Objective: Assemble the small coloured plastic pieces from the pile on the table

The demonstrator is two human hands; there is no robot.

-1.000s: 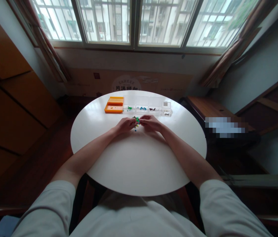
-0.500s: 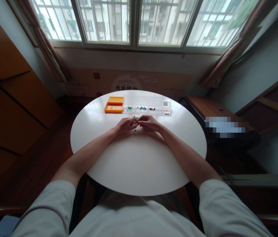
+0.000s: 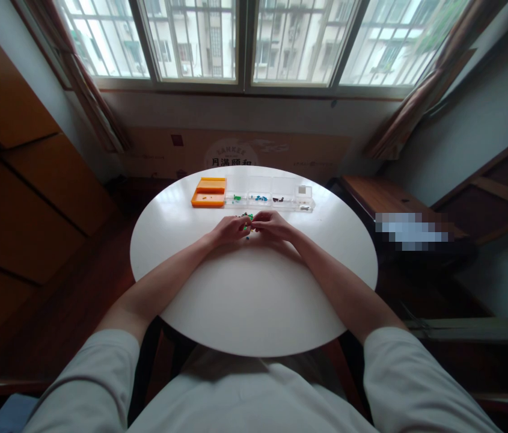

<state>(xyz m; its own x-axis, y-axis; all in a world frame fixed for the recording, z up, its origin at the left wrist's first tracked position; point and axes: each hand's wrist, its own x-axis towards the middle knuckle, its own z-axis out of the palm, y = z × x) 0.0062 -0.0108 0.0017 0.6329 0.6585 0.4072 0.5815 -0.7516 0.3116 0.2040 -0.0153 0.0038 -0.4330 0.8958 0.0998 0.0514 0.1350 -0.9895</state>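
Fingertip to fingertip, my left hand (image 3: 232,228) and my right hand (image 3: 272,223) meet over the white round table (image 3: 254,294). Both hands are closed in a pinch. Whatever lies between the fingers is too small to make out. Around and beneath the fingertips is a small pile of green and dark pieces (image 3: 249,215), partly hidden by the hands. A tiny blue piece (image 3: 247,237) lies by itself on the near side of the hands.
Behind my hands stands an open orange box (image 3: 208,203) with small bits inside. Joined in a row to its right are clear compartments (image 3: 283,205) with lids up, holding green, blue and dark pieces and something pale. A brown wooden bench (image 3: 380,192) is at the right.
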